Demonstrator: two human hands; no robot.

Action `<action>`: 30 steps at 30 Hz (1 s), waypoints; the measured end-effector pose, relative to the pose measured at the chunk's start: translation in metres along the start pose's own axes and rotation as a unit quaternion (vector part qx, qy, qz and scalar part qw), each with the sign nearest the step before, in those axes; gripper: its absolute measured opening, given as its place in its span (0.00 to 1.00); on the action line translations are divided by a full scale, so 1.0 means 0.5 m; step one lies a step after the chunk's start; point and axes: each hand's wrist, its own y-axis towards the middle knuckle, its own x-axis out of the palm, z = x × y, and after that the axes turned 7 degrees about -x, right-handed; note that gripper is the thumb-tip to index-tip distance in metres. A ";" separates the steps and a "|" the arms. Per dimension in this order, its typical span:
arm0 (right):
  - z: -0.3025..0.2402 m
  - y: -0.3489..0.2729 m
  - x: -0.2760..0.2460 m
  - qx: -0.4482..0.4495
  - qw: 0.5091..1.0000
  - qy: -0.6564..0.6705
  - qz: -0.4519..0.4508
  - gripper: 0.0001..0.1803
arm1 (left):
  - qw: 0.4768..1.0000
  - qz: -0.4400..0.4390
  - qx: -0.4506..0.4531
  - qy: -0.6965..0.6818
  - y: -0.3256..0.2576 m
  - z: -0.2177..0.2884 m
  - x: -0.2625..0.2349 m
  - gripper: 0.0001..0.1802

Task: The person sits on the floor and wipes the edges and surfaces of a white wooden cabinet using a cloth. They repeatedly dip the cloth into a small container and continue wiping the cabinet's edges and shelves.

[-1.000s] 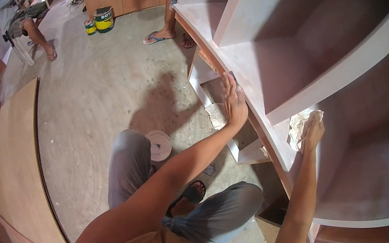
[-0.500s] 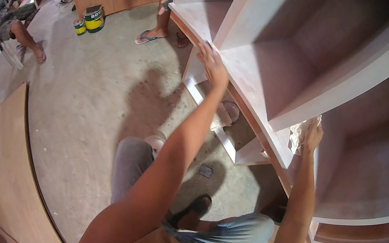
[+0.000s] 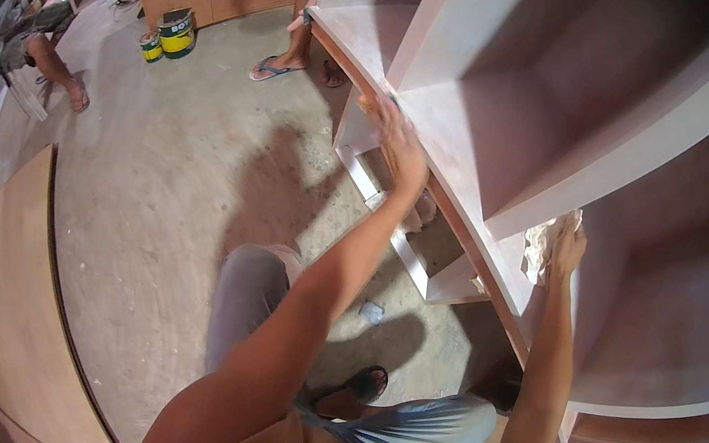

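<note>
Seen from the head camera, a person in jeans (image 3: pixel 411 429) leans to a pale, shelved cabinet unit (image 3: pixel 512 135), both arms reaching forward from the lower edge. The left hand (image 3: pixel 402 151) lies along the unit's brown front edge (image 3: pixel 470 249), fingers extended; blur makes it impossible to tell whether they are spread or pressed together. A small dark piece (image 3: pixel 392 97) shows by the fingertips, too indistinct to identify. The right hand (image 3: pixel 567 251) is on the shelf beside a curved upright divider (image 3: pixel 626 160), its fingers bent and closed on the edge of a crumpled off-white sheet (image 3: pixel 536 249), which lies just behind the front edge.

Below the unit, a white-edged frame (image 3: pixel 411 264) stands near the concrete floor (image 3: pixel 150 193), where a small grey piece (image 3: pixel 372 312) lies near the person's dark sandal (image 3: pixel 369 383). Beyond, a co-worker's foot (image 3: pixel 276 67) wears a blue-strapped flip-flop, and two yellow-and-green tins, one large (image 3: pixel 177 37), one small (image 3: pixel 151 49), stand together by low wooden cabinets (image 3: pixel 227 0). Another person (image 3: pixel 19 29) sits at far left, beyond a long wooden panel (image 3: pixel 19 256).
</note>
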 end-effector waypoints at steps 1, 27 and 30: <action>-0.027 -0.013 0.013 -0.004 0.998 0.049 0.044 0.28 | 0.999 -0.034 0.035 0.011 -0.053 0.002 -0.002 0.32; -0.011 -0.015 -0.008 0.009 0.999 0.004 0.039 0.34 | 0.993 -0.110 -0.028 0.015 -0.309 0.056 0.030 0.35; -0.023 -0.017 0.007 0.002 0.999 -0.042 0.018 0.34 | 0.999 -0.028 -0.002 -0.027 -0.138 0.053 0.012 0.34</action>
